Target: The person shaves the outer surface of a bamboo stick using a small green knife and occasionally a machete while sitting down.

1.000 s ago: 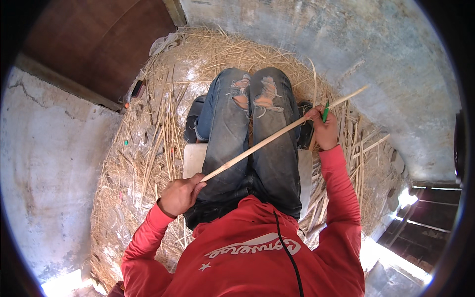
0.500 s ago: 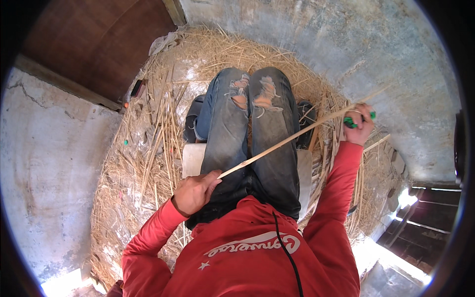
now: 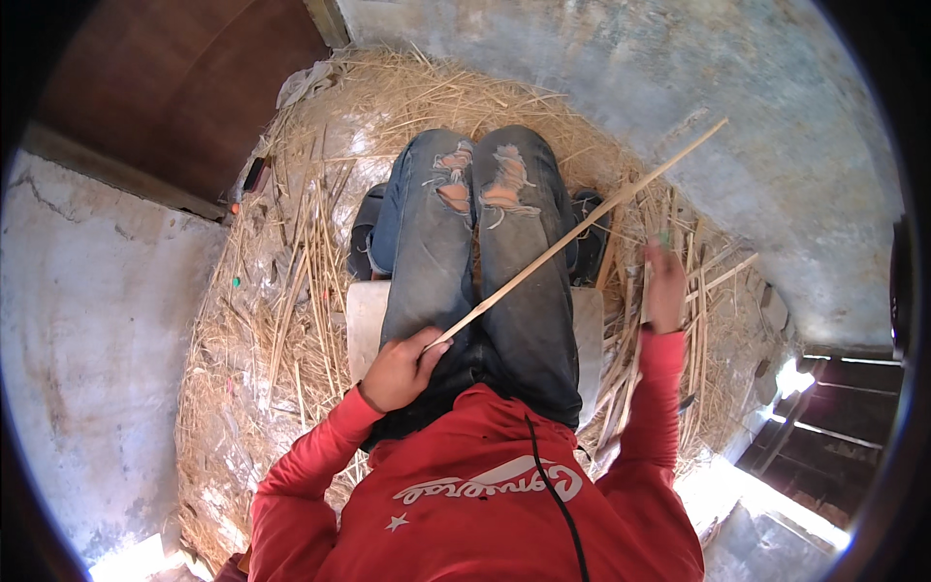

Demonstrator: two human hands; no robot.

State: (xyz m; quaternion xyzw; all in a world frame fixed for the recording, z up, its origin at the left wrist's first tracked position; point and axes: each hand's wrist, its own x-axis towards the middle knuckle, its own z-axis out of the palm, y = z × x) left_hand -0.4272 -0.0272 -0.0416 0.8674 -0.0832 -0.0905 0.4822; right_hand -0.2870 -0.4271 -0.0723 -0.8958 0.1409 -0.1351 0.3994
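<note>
My left hand [image 3: 400, 374] rests over my lap, its fingers closed on the near end of a long, thin pale stick [image 3: 582, 229] that looks like split cane or bamboo. The stick slants up across my thighs, and its far tip shows in front of the grey wall. Off to the right, below the stick and apart from it, is my right hand [image 3: 665, 291], smeared by motion. A bit of green [image 3: 663, 237] shows at its fingertips; what it is cannot be made out.
Straw and loose strips [image 3: 301, 281] cover the floor around my legs. I sit on a pale low seat [image 3: 364, 310]. A worn wall [image 3: 776, 145] stands close at the right, a brown panel [image 3: 184, 87] at the far left. A small dark object [image 3: 256, 175] lies near that panel.
My right hand has let go of the stick and moved down and a little left. The stick's far end stands free; my left hand keeps its hold, slightly shifted right.
</note>
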